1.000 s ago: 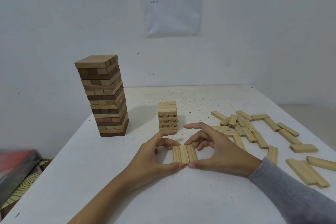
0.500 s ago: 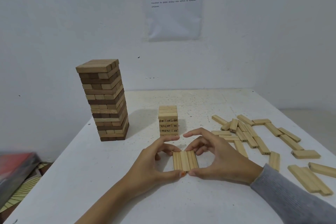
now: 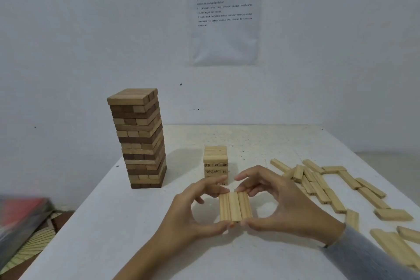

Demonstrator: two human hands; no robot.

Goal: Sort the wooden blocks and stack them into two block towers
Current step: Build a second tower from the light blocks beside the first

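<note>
Three pale blocks (image 3: 235, 206) lie side by side as one flat row at lower centre of the frame. Their long axes are parallel and run from the near edge toward the top of the frame. Whether the row rests on the white table (image 3: 109, 229) or is raised off it cannot be told.

The left hand (image 3: 193, 211) and the right hand (image 3: 286, 207) both grip this row. Each thumb is set on the near ends and the curled fingers reach the far ends.

Two towers stand on the table. The short pale tower (image 3: 215, 158) is just beyond the hands at centre. Its lowest layers are hidden behind the fingertips, and the numbers printed on its block ends are only partly legible. The tall tower (image 3: 138, 138), of mixed light and dark layers, stands upright at centre left, well apart from the short one.

The loose pale blocks (image 3: 318, 185) lie flat at various angles on the right of the table. They overlap, and some are cut off by the right and lower edges or covered by the grey sleeve (image 3: 368, 254), so no firm count is possible.

One printed sheet (image 3: 225, 13) hangs on the wall at top centre, its text too small to read. A blurred red object (image 3: 20, 216) sits at lower left, beside the table.
</note>
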